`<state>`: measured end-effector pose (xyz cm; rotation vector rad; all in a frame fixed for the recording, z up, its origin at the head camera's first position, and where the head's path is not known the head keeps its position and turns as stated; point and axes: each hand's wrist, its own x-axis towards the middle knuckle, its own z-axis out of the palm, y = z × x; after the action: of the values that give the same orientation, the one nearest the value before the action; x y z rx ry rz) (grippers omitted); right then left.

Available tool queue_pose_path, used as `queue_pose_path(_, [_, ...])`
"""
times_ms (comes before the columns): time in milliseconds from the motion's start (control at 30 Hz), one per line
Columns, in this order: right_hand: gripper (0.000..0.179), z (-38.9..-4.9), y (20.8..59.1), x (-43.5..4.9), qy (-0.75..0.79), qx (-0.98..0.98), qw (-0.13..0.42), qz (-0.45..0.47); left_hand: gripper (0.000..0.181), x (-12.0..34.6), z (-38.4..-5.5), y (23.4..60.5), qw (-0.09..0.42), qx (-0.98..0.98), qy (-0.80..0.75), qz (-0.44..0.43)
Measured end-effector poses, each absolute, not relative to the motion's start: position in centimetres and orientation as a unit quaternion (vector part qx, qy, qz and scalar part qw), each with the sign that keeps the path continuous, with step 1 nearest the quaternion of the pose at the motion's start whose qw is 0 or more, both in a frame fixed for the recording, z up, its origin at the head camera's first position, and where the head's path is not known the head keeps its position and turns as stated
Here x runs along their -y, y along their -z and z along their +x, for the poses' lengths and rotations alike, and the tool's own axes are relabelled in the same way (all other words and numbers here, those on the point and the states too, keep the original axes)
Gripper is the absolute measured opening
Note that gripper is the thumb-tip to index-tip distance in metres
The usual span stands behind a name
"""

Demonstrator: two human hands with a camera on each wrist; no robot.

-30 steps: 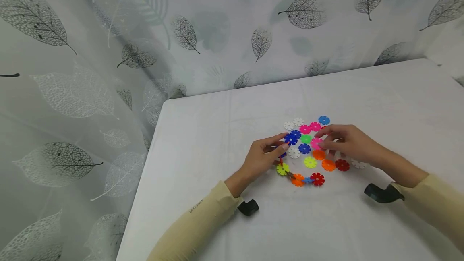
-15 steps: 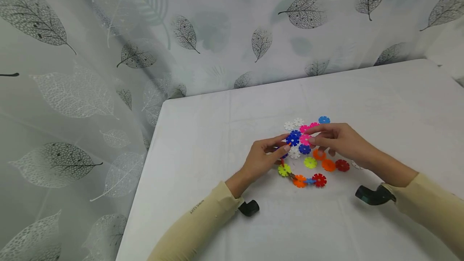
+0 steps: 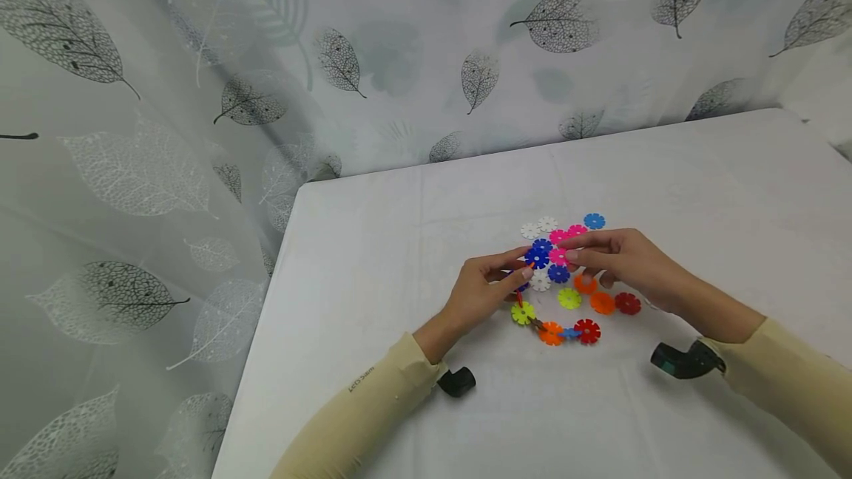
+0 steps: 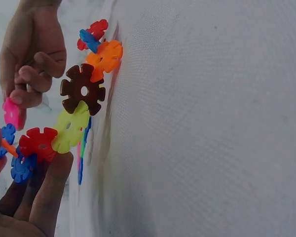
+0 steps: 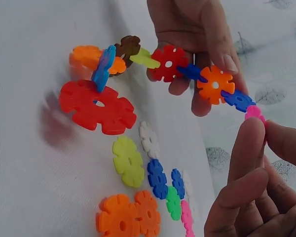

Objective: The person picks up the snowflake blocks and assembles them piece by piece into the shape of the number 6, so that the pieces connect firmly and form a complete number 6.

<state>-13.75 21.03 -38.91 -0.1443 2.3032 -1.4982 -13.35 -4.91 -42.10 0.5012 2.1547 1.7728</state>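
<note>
A curved chain of slotted plastic flower discs hangs from my left hand (image 3: 482, 283). Its fingers and thumb hold it near an orange disc (image 5: 207, 90) and a blue disc (image 4: 24, 170). From there the chain runs through red, yellow-green, brown (image 4: 71, 91), orange and light blue discs to a red end disc (image 5: 76, 106). My right hand (image 3: 622, 261) pinches a pink disc (image 5: 254, 111) between thumb and index finger. The pink disc meets the blue disc (image 5: 237, 100) at the chain's upper end; whether their slots interlock I cannot tell.
Loose discs lie on the white-covered table (image 3: 373, 265) beneath and behind the hands: white (image 3: 548, 224), pink, blue, green, yellow-green (image 5: 123, 158), orange (image 3: 603, 304) and red (image 3: 628, 304). A leaf-patterned curtain (image 3: 413, 58) hangs behind the table.
My right hand has moved left with the pink disc, bringing it to the chain's blue end disc. The chain has shifted slightly right; in the last half second little has moved.
</note>
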Motion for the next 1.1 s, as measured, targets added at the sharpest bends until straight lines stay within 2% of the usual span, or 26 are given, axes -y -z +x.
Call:
queue_pose_path(433, [0.060, -13.52, 39.21, -20.76, 0.524, -0.825, 0.208, -0.040, 0.042, 4.82, -13.25, 42.24, 0.132, -0.771, -0.593, 0.191])
queue_pose_path(767, [0.058, -13.32, 39.32, -20.45, 0.513, -0.838, 0.182, -0.037, 0.043, 4.67, -13.20, 42.40, 0.123, -0.788, -0.571, 0.195])
queue_pose_path(1100, [0.056, -13.40, 39.11, -20.51, 0.506, -0.842, 0.181, -0.046, 0.044, 4.53, -13.26, 42.23, 0.132, -0.795, -0.557, 0.198])
